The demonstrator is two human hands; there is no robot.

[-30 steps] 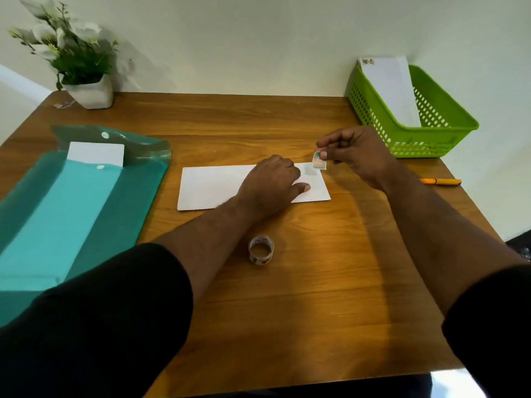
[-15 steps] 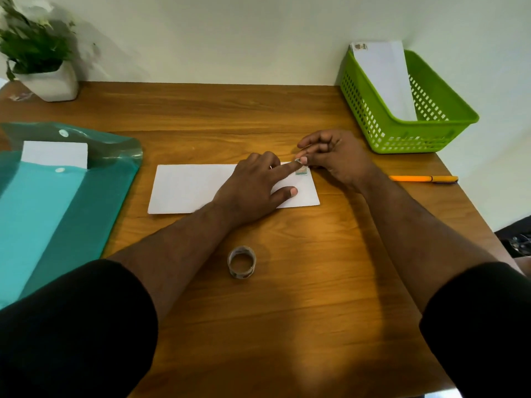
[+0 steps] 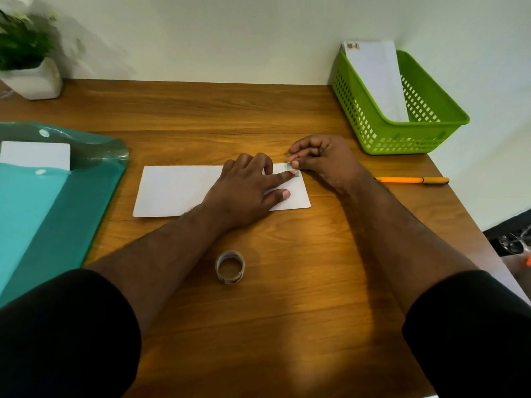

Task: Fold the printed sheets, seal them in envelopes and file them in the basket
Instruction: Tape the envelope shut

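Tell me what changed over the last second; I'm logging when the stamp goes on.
The right hand brought the stamp down from above the envelope's corner onto it, still pinching its edge. The left hand's index finger stretched out and now presses the stamp. The envelope, stamp roll, pen and basket stayed put.

We log a white envelope (image 3: 178, 191) on the brown wood-grain table (image 3: 287, 311), with a small green-and-pink stamp (image 3: 291, 170) at its corner. Lime-green lattice basket (image 3: 402, 139) holds another white envelope (image 3: 376, 79). Teal translucent folder (image 3: 63, 219), white sheet (image 3: 34, 155) inside. Orange pen (image 3: 411, 180), dark cap. Greyish-brown tape roll (image 3: 230, 267). White pot (image 3: 34, 84), green plant (image 3: 20, 44). Black sleeves (image 3: 66, 334).
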